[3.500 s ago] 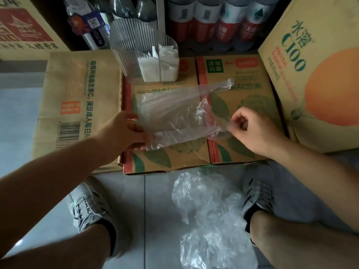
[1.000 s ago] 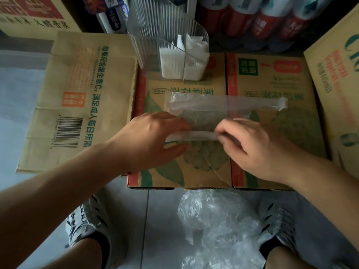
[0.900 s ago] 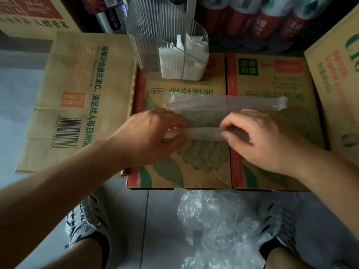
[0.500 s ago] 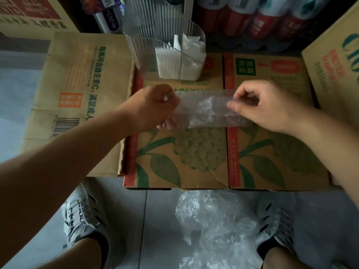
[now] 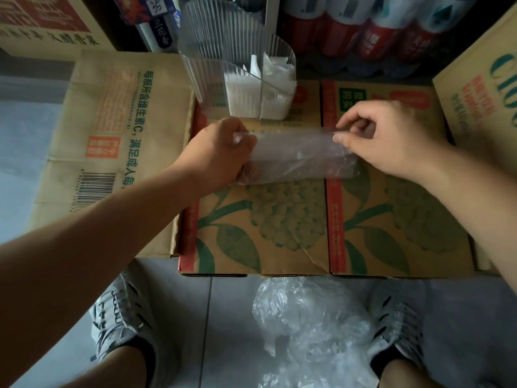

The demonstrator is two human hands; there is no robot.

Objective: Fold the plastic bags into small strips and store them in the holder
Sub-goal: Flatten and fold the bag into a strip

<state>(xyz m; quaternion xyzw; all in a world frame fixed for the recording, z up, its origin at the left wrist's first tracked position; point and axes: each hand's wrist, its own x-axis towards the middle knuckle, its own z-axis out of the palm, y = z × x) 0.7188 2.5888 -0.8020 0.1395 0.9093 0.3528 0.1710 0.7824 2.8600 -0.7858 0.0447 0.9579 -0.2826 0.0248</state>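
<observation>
A person crouched on a tiled floor (image 5: 229, 331) holds a clear plastic bag (image 5: 296, 158), folded into a long, flat band, above the flattened cardboard box (image 5: 279, 233) printed with green leaves. The band is thin, see-through and faintly creased, running left to right with its lower long edge straight and its upper edge held level. The left hand (image 5: 221, 158) grips the band's left end, fingers curled round it. The right hand (image 5: 386, 138) pinches the upper right corner between thumb and forefinger, the other fingers bent above it. Whether the band's lower edge touches the cardboard cannot be told.

Just beyond the band, at the box's far edge, stands the ribbed clear holder (image 5: 207, 79), its divided front compartments packed with upright white folded strips (image 5: 246, 96). The band's upper edge lies near the holder's base but apart from it. A broad stretch of printed cardboard runs from the band to the box's near edge. A brown carton (image 5: 117, 135) lies flush on the left, a tall yellow carton (image 5: 481, 88) hems in the right, and red-labelled bottles (image 5: 377, 29) line the back. On the floor, between the left shoe (image 5: 123, 317) and the right shoe (image 5: 397, 320), sits a crumpled heap of clear bags (image 5: 316, 326), just short of the box's near edge
</observation>
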